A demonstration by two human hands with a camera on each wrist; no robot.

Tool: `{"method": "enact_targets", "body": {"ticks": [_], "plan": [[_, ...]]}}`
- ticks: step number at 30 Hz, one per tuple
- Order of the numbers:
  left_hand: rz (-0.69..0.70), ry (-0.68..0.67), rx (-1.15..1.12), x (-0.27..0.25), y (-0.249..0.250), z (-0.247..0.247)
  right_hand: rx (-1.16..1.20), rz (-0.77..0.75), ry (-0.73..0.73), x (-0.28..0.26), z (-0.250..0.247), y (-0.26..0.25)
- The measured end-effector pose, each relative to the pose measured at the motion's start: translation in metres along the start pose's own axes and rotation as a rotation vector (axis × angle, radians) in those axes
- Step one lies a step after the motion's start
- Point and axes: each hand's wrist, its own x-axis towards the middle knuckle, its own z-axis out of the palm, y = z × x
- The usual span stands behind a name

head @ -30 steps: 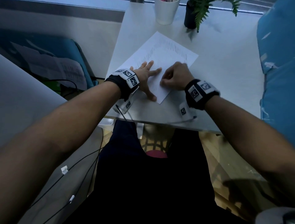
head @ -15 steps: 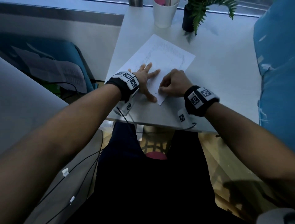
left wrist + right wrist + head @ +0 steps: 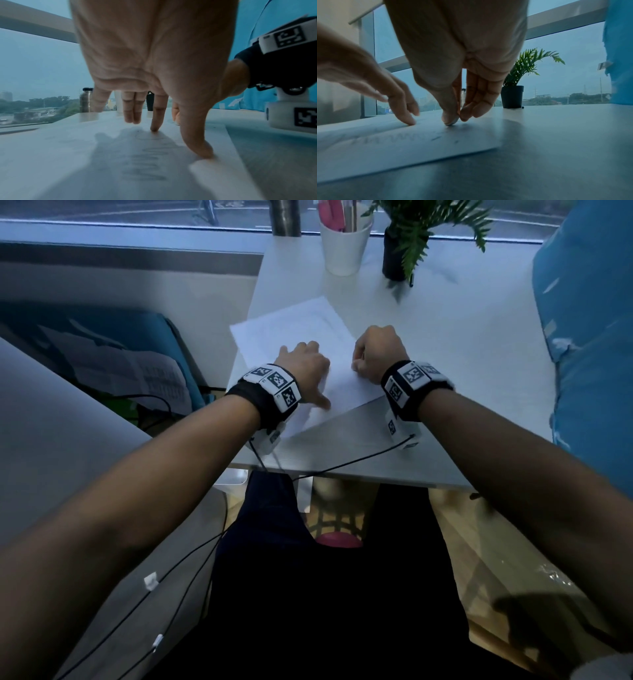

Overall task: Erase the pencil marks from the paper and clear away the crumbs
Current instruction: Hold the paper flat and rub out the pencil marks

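The sheet of paper (image 3: 301, 337) lies askew on the white tabletop (image 3: 462, 344), pencil scribbles (image 3: 145, 163) showing on it. The left hand (image 3: 303, 368) presses down on the paper with straight, spread fingertips (image 3: 155, 128). The right hand (image 3: 378, 350), knuckles up, pinches thumb against fingers at the sheet's right edge; whether they grip an eraser cannot be told.

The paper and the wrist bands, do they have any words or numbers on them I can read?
None can be read.
paper: only pencil scribbles, no letters.
wrist bands: black-and-white square code patterns, not words; the tiny print beside them is too small.
papers beside the table: printed, but too blurred.
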Motion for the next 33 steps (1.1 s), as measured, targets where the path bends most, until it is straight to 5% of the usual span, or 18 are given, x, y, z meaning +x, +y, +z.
{"method": "enact_targets", "body": {"ticks": [6,10,14,18,21,25,29,33], "plan": [[0.137,-0.040,-0.361,0.018,0.011,0.007,0.049,0.037,0.023,-0.004,-0.009,0.002],[0.116,-0.119,-0.312,0.023,0.007,0.005,0.099,0.047,0.054,-0.014,-0.006,0.013],[0.107,-0.167,-0.233,0.025,0.010,0.001,0.095,-0.110,-0.103,-0.027,-0.007,0.007],[0.096,-0.164,-0.160,0.030,0.008,0.006,0.116,-0.027,0.016,-0.024,-0.010,0.012],[0.098,-0.172,-0.129,0.030,0.007,0.008,0.052,-0.166,-0.150,-0.037,-0.004,-0.001],[0.091,-0.161,-0.108,0.031,0.008,0.011,0.080,-0.006,0.000,-0.024,-0.015,0.008],[0.079,-0.155,-0.154,0.031,0.007,0.015,-0.006,-0.138,-0.146,-0.040,-0.008,-0.010],[0.053,-0.152,-0.142,0.028,0.013,0.014,0.025,-0.003,-0.014,-0.025,-0.018,0.003]]}}
